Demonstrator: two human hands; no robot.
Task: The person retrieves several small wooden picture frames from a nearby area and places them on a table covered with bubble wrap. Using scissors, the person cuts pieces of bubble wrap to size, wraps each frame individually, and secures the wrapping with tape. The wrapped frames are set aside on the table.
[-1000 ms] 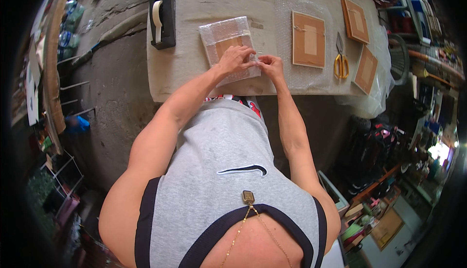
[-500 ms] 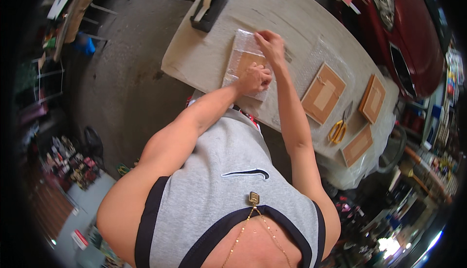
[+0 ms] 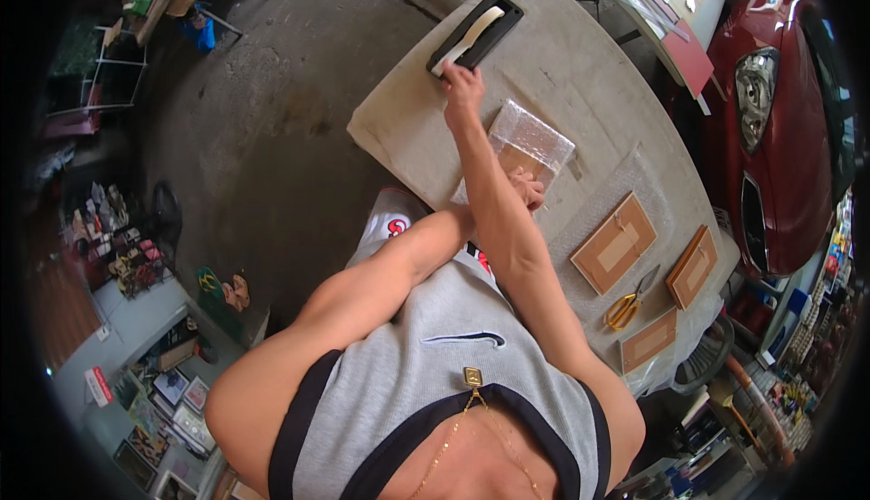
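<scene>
A picture frame with a brown back lies partly folded in bubble wrap [image 3: 535, 126] near the table's left front edge. My left hand [image 3: 526, 189], fingers curled, presses down on this bundle. Crossing over my left forearm, my right arm reaches to a black tape dispenser [image 3: 507, 24] at the far left. There my right hand [image 3: 463, 83] has its fingers closed at the near end of the pale tape roll [image 3: 473, 36]. The fingertips are small in view, so the tape between them is hard to make out.
On the right of the table, a brown-backed frame [image 3: 613, 243] lies on a bubble wrap sheet [image 3: 625, 174]. Yellow-handled scissors [image 3: 623, 311] and more frames [image 3: 692, 267] are beside it. A dark red car [image 3: 788, 165] stands past the table's right edge.
My right hand has left the bubble-wrapped bundle and moved up and left to the tape dispenser. My left hand stays on the bundle. The whole view has shifted.
</scene>
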